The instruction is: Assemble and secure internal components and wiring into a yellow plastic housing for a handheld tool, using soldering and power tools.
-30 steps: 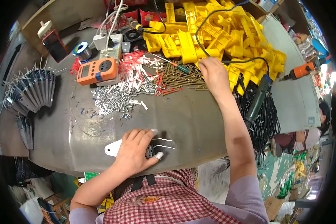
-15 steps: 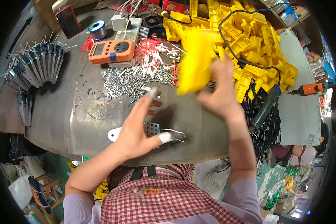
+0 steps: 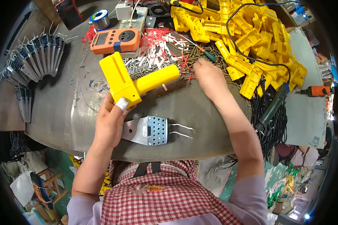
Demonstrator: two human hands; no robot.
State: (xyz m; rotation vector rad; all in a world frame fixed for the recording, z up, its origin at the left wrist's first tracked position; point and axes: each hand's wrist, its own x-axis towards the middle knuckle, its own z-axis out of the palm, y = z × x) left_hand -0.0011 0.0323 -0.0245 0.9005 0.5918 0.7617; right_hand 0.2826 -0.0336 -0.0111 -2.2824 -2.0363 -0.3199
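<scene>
My left hand (image 3: 110,120), its thumb wrapped in white, grips a yellow plastic handle shell (image 3: 120,75) by its lower corner and holds it above the table. The shell's round grip points right. At a pile of brass-coloured screws (image 3: 193,55), my right hand (image 3: 210,77) has its fingers pinched together; whatever is between them is hidden. Beside these fingers lies a screwdriver with a green handle (image 3: 209,56). A flat metal blade with a perforated metal box (image 3: 157,130) and two white wires lies on the table, right of my left wrist.
Yellow shells (image 3: 251,41) are heaped at the back right, a black cord across them. An orange multimeter (image 3: 115,40), solder spool (image 3: 100,18) and silver screws (image 3: 135,67) lie at the back left. Metal blades (image 3: 37,58) stand far left. A dark green tool (image 3: 270,108) rests on black cables.
The yellow shell has passed from my right hand to my left and moved left. My right hand has gone to the brass screws. The metal blade and box are now uncovered.
</scene>
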